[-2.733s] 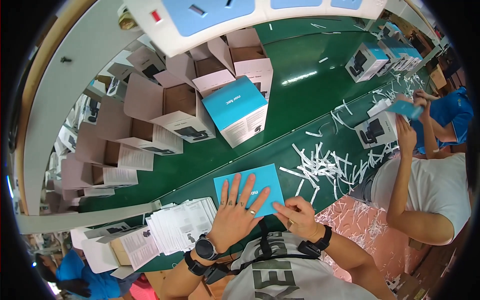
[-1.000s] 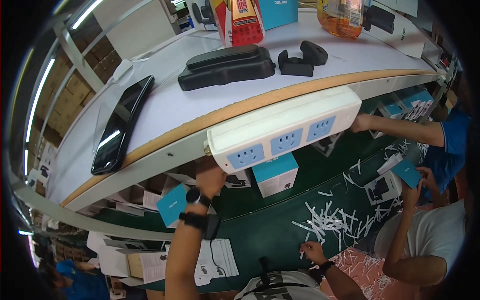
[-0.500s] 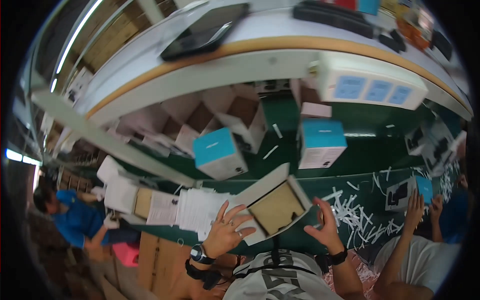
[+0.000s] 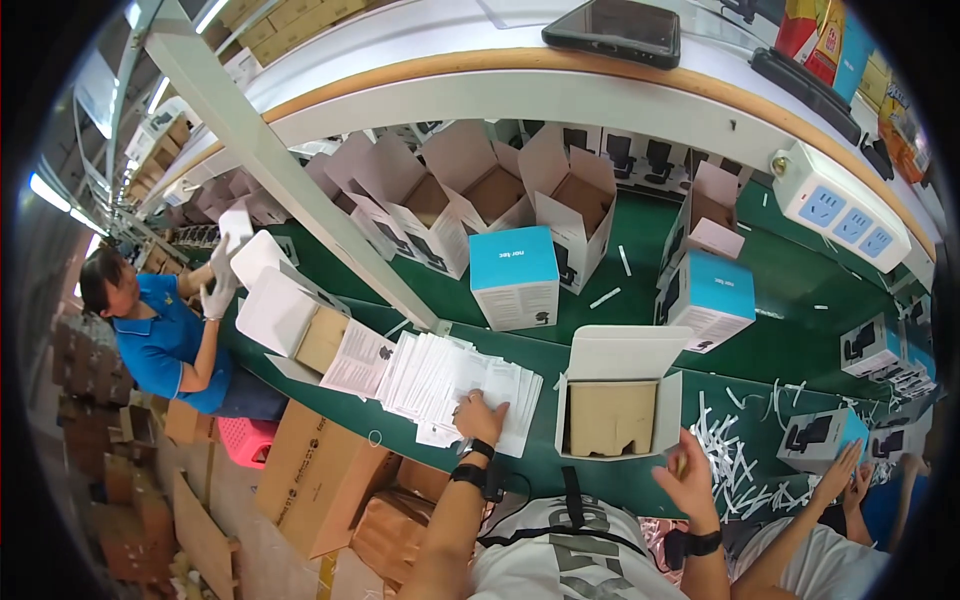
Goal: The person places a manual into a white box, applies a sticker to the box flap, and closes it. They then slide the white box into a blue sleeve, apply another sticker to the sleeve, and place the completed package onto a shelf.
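On the pile of printed leaflets (image 4: 430,375) rests my left hand (image 4: 480,418), its fingertips touching the top sheets; no sheet is lifted. To the right of the pile stands an open white carton (image 4: 622,340), flaps up, with a brown cardboard insert (image 4: 612,415) inside. Beside the carton's near right corner, my right hand (image 4: 688,475) hovers with fingers loosely bent and apart, holding nothing that I can see.
Closed blue-topped boxes (image 4: 514,275) and several open cartons (image 4: 490,190) stand beyond. White paper strips (image 4: 730,450) lie right. A white post (image 4: 300,180) and shelf with a power strip (image 4: 840,212) overhang the green table. Co-workers' hands (image 4: 838,472) are near right; another person (image 4: 165,320) stands left.
My left hand has gone from the carton's left side to the leaflets. The carton now sits straighter, and my right hand has dropped slightly beside it. The view has shifted.
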Action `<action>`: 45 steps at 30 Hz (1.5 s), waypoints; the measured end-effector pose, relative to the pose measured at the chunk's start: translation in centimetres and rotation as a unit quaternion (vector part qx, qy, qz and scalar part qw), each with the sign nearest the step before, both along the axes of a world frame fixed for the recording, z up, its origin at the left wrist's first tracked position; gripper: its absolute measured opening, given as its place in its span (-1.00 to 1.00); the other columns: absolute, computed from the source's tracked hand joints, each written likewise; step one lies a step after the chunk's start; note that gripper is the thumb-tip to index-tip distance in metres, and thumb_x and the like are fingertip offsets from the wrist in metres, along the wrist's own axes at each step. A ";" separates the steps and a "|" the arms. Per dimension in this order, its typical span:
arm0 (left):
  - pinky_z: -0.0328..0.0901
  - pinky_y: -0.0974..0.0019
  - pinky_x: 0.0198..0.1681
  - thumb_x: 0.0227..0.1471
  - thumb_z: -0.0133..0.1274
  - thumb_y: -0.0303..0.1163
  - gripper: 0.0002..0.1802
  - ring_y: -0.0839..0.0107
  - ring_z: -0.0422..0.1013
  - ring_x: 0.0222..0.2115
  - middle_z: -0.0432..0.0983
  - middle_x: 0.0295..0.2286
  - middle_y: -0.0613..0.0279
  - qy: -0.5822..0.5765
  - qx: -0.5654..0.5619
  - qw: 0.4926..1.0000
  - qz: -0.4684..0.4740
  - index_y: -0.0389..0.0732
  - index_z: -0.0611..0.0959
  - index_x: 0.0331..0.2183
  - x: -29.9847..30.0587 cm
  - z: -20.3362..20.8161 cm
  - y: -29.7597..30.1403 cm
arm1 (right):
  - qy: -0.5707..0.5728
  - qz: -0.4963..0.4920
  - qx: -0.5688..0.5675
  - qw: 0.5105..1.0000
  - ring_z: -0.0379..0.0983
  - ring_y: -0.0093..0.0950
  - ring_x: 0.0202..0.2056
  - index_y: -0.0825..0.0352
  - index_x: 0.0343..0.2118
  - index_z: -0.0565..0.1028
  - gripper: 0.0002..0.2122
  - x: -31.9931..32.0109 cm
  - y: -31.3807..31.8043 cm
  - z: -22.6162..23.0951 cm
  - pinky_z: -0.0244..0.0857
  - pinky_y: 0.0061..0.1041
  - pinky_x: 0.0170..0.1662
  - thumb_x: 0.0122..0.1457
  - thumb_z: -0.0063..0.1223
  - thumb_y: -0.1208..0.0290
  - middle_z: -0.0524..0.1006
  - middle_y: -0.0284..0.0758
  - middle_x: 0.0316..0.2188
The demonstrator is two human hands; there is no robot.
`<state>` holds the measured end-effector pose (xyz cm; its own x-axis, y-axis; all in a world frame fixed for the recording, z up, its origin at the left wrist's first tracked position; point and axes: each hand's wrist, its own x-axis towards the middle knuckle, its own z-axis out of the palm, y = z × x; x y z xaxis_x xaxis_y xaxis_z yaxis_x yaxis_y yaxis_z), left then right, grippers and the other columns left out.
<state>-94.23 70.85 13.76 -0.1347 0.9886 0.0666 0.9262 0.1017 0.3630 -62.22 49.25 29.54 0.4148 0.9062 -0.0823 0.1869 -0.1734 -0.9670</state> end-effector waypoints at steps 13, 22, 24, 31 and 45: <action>0.33 0.04 0.22 0.34 -0.20 -0.24 -0.43 -0.01 0.49 0.09 0.53 0.09 -0.19 -0.776 0.051 0.622 -0.090 -0.51 0.55 0.12 2.3 21.9 -7.9 | 0.146 -0.136 -0.118 0.973 0.59 -0.51 -0.27 0.43 0.00 0.54 -0.73 1.1 -8.1 -11.0 0.47 -0.51 -0.14 0.52 -0.12 0.35 0.67 -0.26 -0.23; 0.33 -0.08 0.15 0.03 0.08 -0.55 -0.31 -0.25 0.42 0.02 0.40 0.10 -0.35 -0.380 0.222 0.867 -0.233 -0.50 0.34 0.21 7.0 17.7 -6.3 | 0.119 -0.021 -0.108 0.987 0.57 -0.57 -0.31 0.43 0.00 0.52 -0.76 0.0 -6.4 -10.7 0.41 -0.58 -0.24 0.49 -0.10 0.38 0.66 -0.29 -0.24; 0.34 -0.08 0.14 0.02 0.09 -0.56 -0.32 -0.26 0.41 0.03 0.39 0.11 -0.36 -0.340 0.260 0.867 -0.255 -0.46 0.36 0.20 7.8 18.2 -5.8 | 0.116 -0.018 -0.111 0.987 0.56 -0.58 -0.32 0.43 0.00 0.52 -0.76 0.4 -6.7 -10.9 0.40 -0.58 -0.25 0.49 -0.11 0.39 0.67 -0.29 -0.24; 0.38 -0.04 0.09 -0.03 0.14 -0.55 -0.31 -0.25 0.40 0.06 0.38 0.12 -0.32 -0.257 0.276 0.869 -0.320 -0.33 0.37 0.18 8.3 21.0 -6.9 | 0.108 -0.023 -0.105 0.988 0.56 -0.56 -0.38 0.49 -0.05 0.54 -0.78 0.7 -6.1 -10.4 0.45 -0.55 -0.26 0.48 -0.07 0.44 0.67 -0.24 -0.29; 0.45 0.11 -0.39 -0.01 0.33 -0.38 -0.41 0.00 0.53 -0.49 0.56 -0.46 0.14 -0.202 0.167 0.932 -0.250 -0.17 0.51 0.06 9.0 24.8 0.3 | 0.089 0.065 -0.111 0.988 0.56 -0.55 -0.40 0.47 -0.05 0.54 -0.76 -0.9 -3.8 -11.3 0.44 -0.55 -0.28 0.49 -0.06 0.37 0.67 -0.26 -0.30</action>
<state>-85.22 71.18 38.55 0.2576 0.8678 0.4249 0.6084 -0.4873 0.6264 -63.12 45.41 18.20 0.2572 0.9021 -0.3465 0.0527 -0.3711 -0.9271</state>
